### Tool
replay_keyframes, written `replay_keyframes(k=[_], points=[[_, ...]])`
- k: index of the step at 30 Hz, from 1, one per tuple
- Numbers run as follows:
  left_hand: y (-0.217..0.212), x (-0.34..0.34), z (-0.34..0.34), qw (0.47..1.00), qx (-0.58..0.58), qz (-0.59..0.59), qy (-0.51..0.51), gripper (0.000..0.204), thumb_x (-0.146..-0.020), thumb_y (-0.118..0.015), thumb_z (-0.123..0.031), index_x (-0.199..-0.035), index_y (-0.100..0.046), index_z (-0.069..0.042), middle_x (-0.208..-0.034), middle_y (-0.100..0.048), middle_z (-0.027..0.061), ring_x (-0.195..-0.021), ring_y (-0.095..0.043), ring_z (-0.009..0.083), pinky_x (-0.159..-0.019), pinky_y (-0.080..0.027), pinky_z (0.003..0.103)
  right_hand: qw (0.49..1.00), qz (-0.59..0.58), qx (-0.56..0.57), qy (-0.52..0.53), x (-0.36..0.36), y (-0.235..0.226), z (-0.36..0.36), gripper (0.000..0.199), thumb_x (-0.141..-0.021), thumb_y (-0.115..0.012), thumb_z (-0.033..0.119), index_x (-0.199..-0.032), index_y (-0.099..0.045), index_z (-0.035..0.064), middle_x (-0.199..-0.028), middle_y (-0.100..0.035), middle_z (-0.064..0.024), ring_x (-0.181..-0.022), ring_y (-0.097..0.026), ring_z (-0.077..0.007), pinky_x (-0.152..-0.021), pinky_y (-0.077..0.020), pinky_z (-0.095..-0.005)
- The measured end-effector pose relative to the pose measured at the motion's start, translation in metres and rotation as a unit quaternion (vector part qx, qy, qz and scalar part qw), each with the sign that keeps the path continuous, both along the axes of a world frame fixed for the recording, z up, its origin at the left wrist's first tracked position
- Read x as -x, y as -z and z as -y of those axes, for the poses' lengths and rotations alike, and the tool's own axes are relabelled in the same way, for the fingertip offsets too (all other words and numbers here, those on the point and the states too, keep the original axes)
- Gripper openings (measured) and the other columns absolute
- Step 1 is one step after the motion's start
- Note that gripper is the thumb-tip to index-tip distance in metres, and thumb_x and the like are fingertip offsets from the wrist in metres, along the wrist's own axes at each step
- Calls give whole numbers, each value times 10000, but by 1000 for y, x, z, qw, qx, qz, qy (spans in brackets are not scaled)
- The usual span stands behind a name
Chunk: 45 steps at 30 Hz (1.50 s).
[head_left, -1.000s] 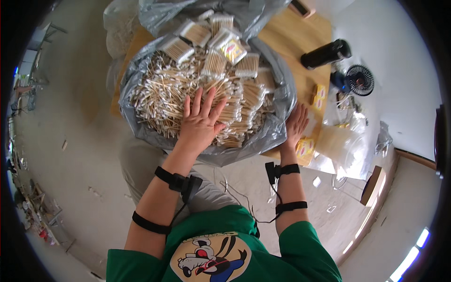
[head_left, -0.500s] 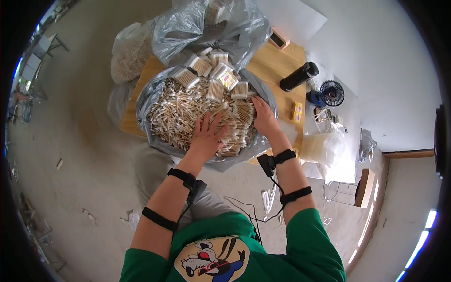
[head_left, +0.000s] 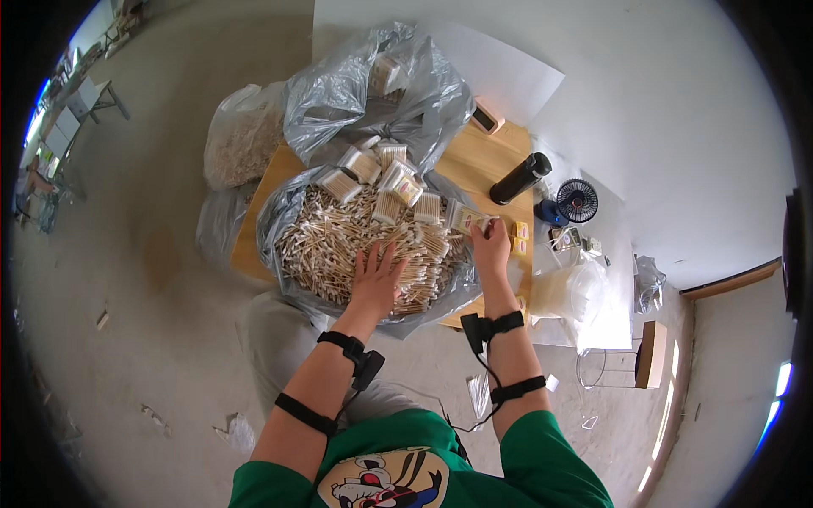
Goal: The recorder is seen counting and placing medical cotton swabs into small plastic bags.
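Observation:
Loose cotton swabs (head_left: 326,250) with wooden sticks fill an open grey plastic bag (head_left: 269,222). My left hand (head_left: 376,279) lies on them with its fingers spread, holding nothing. At the bag's right edge, my right hand (head_left: 489,244) pinches a clear pack (head_left: 465,218) with a pale yellow label; its contents are hard to make out. Bundled packs of cotton swabs (head_left: 339,184) lie along the far side of the heap, one of them carrying a yellow label (head_left: 408,190).
The bag sits on a wooden table (head_left: 461,157). To the right are a black flask (head_left: 520,178), small yellow boxes (head_left: 520,238), a small fan (head_left: 577,201) and a translucent tub (head_left: 563,292). Another grey bag (head_left: 326,102) and a clear filled bag (head_left: 241,140) stand beyond.
My right hand has lifted a labelled pack from the right side of the heap and moved right with it. My left hand stays on the swabs. The whole view has shifted slightly.

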<state>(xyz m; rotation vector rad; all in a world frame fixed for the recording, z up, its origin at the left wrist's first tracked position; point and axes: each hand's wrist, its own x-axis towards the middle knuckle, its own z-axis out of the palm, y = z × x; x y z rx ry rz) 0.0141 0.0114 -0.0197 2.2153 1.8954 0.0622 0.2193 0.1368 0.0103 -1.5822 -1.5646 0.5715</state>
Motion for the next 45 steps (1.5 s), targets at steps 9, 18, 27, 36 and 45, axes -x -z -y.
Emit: replay_keyframes(k=[9, 18, 27, 36, 45], points=[[-21, 1, -2, 954, -166, 226, -109, 294, -748, -628, -75, -1042, -627, -59, -1275, -486, 114, -1194, -405, 334, -984, -320, 496, 983, 117, -114, -89, 25, -17, 32, 239, -785, -565, 27, -1020, -590, 65, -941, -638, -150, -853, -615, -329, -755, -491, -370], [-20, -6, -9, 887, -178, 397, -155, 260, -807, -620, -116, -1038, -591, 0, -1055, -602, 154, -950, -576, 330, -835, -458, 399, 997, -17, -16, -73, 43, -30, 46, 221, -783, -557, 5, -990, -616, 55, -974, -632, -146, -912, -606, -323, -776, -488, -357], [-30, -20, -19, 749, -34, 632, -194, 335, -843, -641, -215, -1042, -531, 32, -921, -623, 134, -845, -620, 189, -735, -493, 302, 947, 165, -221, -166, 57, -17, 65, 237, -713, -547, -24, -919, -619, 66, -975, -640, -118, -920, -612, -302, -782, -500, -371], [-22, -19, -24, 780, -59, 578, -233, 178, -853, -615, -132, -935, -566, 18, -840, -631, 97, -759, -617, 141, -664, -486, 275, 977, 81, -170, -104, 68, -16, 71, 180, -766, -577, -12, -919, -624, 69, -926, -644, -104, -856, -635, -267, -738, -507, -337], [-25, -1, -24, 797, -42, 579, -165, 160, -919, -539, -172, -891, -559, -16, -762, -590, 28, -635, -545, 94, -564, -450, 242, 884, -454, 94, -66, 49, -19, 84, 271, -856, -550, -37, -1114, -466, -48, -959, -625, -90, -851, -611, -139, -734, -500, -242]])
